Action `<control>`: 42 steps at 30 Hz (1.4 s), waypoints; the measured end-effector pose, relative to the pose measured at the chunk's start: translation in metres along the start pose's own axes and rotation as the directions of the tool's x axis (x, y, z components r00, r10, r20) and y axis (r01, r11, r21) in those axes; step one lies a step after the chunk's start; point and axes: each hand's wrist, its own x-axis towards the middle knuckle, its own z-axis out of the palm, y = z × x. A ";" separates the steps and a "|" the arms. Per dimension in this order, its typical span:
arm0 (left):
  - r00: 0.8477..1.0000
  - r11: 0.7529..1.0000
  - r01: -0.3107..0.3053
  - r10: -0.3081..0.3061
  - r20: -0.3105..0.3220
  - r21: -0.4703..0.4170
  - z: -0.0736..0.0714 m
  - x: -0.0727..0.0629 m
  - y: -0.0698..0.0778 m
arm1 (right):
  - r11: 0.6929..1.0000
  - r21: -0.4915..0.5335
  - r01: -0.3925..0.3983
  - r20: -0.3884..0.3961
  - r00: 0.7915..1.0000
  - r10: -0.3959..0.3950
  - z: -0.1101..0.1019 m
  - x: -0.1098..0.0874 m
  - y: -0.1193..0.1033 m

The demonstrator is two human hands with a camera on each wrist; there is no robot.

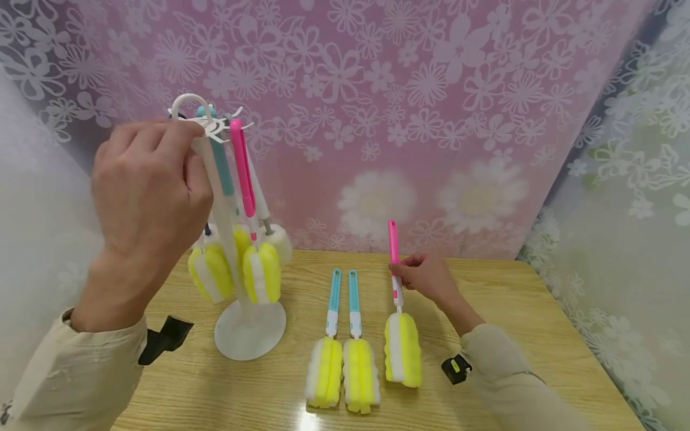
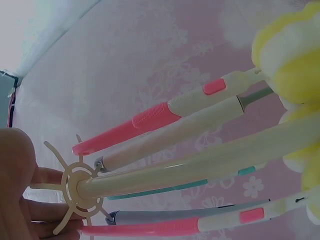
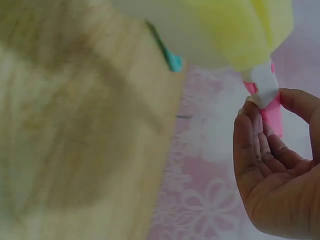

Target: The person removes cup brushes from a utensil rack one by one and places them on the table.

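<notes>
My left hand (image 1: 151,173) grips the top of a white rotating-style stand (image 1: 250,335), its fingers behind the ring of hooks (image 2: 65,205) in the left wrist view. Several cleaning brushes hang from those hooks, among them a pink-handled sponge brush (image 1: 244,173) with a yellow-and-white head. On the right, my right hand (image 1: 431,278) pinches another pink-handled sponge brush (image 1: 393,242) between thumb and fingertips. Its yellow-and-white sponge (image 1: 402,350) points toward me. The right wrist view shows that sponge (image 3: 240,32) above the table, thumb and fingertips at the handle.
Two blue-handled sponge brushes (image 1: 334,299) lie side by side on the wooden table (image 1: 517,323), between the stand and the right hand. Behind the table's far edge hangs a pink floral curtain (image 1: 323,149). A pale patterned curtain (image 1: 636,239) borders the right side.
</notes>
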 end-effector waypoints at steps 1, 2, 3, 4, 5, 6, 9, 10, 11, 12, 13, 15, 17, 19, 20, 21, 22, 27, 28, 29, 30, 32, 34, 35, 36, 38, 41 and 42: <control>1.000 1.000 -0.002 0.002 0.004 0.001 0.000 0.000 0.000 | 1.000 -0.014 -0.019 0.016 1.000 0.019 0.003 0.000 0.006; 1.000 1.000 -0.006 0.006 0.009 0.003 -0.001 0.000 0.000 | 0.999 -0.026 -0.038 0.028 0.999 0.038 0.007 0.001 0.011; 1.000 1.000 -0.009 0.009 0.011 0.006 -0.001 0.000 -0.001 | 0.998 -0.035 -0.054 0.039 0.998 0.056 0.010 0.001 0.016; 1.000 1.000 -0.012 0.012 0.013 0.009 -0.002 0.000 -0.001 | 0.997 -0.042 -0.067 0.050 0.996 0.069 0.014 0.001 0.020; 1.000 1.000 -0.014 0.014 0.014 0.011 -0.002 0.000 -0.001 | 0.996 -0.056 -0.076 0.060 0.995 0.079 0.017 0.000 0.024; 1.000 1.000 -0.016 0.015 0.016 0.013 -0.002 0.000 -0.001 | 0.994 -0.069 -0.082 0.070 0.994 0.087 0.020 0.000 0.028; 1.000 1.000 -0.019 0.019 0.022 0.017 -0.003 0.000 -0.002 | 0.988 -0.120 -0.097 0.075 0.992 0.107 0.029 -0.001 0.036; 0.999 1.000 -0.020 0.019 0.025 0.017 -0.003 0.000 -0.002 | 0.986 -0.132 -0.103 0.075 0.991 0.113 0.031 -0.001 0.038; 0.999 1.000 -0.020 0.019 0.029 0.017 -0.003 0.000 -0.002 | 0.983 -0.149 -0.105 0.075 0.990 0.117 0.033 -0.002 0.040; 0.999 1.000 -0.020 0.020 0.033 0.018 -0.003 0.000 -0.002 | 0.981 -0.158 -0.109 0.073 0.990 0.121 0.035 -0.002 0.042; 0.999 1.000 -0.023 0.022 0.039 0.019 -0.003 0.000 -0.001 | 0.980 -0.165 -0.114 0.071 0.989 0.127 0.037 -0.002 0.044; 0.998 1.000 -0.024 0.023 0.052 0.018 -0.003 -0.001 0.000 | 0.978 -0.171 -0.115 0.073 0.989 0.129 0.039 -0.002 0.048; 0.998 0.999 -0.027 0.025 0.063 0.019 -0.003 -0.001 0.000 | 0.978 -0.175 -0.117 0.074 0.989 0.132 0.041 -0.003 0.053; 0.997 0.999 -0.029 0.028 0.077 0.021 -0.004 -0.001 0.001 | 0.977 -0.179 -0.116 0.076 0.988 0.132 0.042 -0.003 0.057; 0.996 0.999 -0.029 0.027 0.082 0.020 -0.004 -0.001 0.001 | 0.977 -0.182 -0.115 0.077 0.988 0.131 0.042 -0.003 0.058; 0.996 0.999 -0.029 0.027 0.087 0.020 -0.004 -0.001 0.002 | 0.976 -0.186 -0.115 0.079 0.988 0.131 0.043 -0.003 0.059; 0.996 0.999 -0.027 0.025 0.090 0.019 -0.004 0.000 0.002 | 0.975 -0.188 -0.118 0.080 0.988 0.134 0.043 -0.003 0.059; 0.998 1.000 -0.011 0.011 0.066 -0.005 -0.003 0.000 0.001 | 0.975 -0.197 -0.104 0.108 0.986 0.127 0.041 -0.003 0.059; 0.998 1.000 -0.008 0.008 0.058 -0.008 -0.003 0.000 0.001 | 0.975 -0.200 -0.101 0.112 0.986 0.125 0.040 -0.003 0.058; 0.999 1.000 -0.008 0.008 0.049 -0.008 -0.003 0.000 0.001 | 0.974 -0.204 -0.097 0.117 0.986 0.122 0.039 -0.003 0.057; 0.999 1.000 -0.008 0.008 0.041 -0.004 -0.003 0.000 0.001 | 0.973 -0.211 -0.095 0.115 0.986 0.121 0.037 -0.003 0.056; 1.000 1.000 -0.005 0.005 0.030 0.007 -0.003 -0.001 0.000 | 0.973 -0.215 -0.089 0.100 0.989 0.112 0.034 -0.003 0.053; 1.000 1.000 -0.003 0.003 0.018 0.018 -0.003 -0.001 0.000 | 0.980 -0.189 -0.065 0.081 0.993 0.082 0.032 -0.002 0.050; 1.000 1.000 -0.003 0.002 0.013 0.023 -0.003 -0.001 0.000 | 0.986 -0.160 -0.052 0.074 0.995 0.064 0.031 -0.002 0.047; 1.000 1.000 0.000 0.000 0.013 0.028 -0.004 -0.002 0.000 | 0.992 -0.123 -0.034 0.068 0.997 0.043 0.030 -0.001 0.043; 1.000 1.000 0.005 -0.006 0.022 0.027 -0.005 -0.002 0.000 | 0.999 -0.031 0.010 0.067 0.998 -0.008 0.031 0.000 0.032; 0.999 1.000 0.018 -0.018 0.036 -0.006 -0.006 -0.002 0.000 | 0.990 0.096 0.098 0.076 0.991 -0.106 0.035 -0.002 0.003; 0.999 1.000 0.022 -0.021 0.038 -0.019 -0.006 -0.002 0.000 | 0.983 0.123 0.139 0.082 0.985 -0.150 0.036 -0.005 -0.010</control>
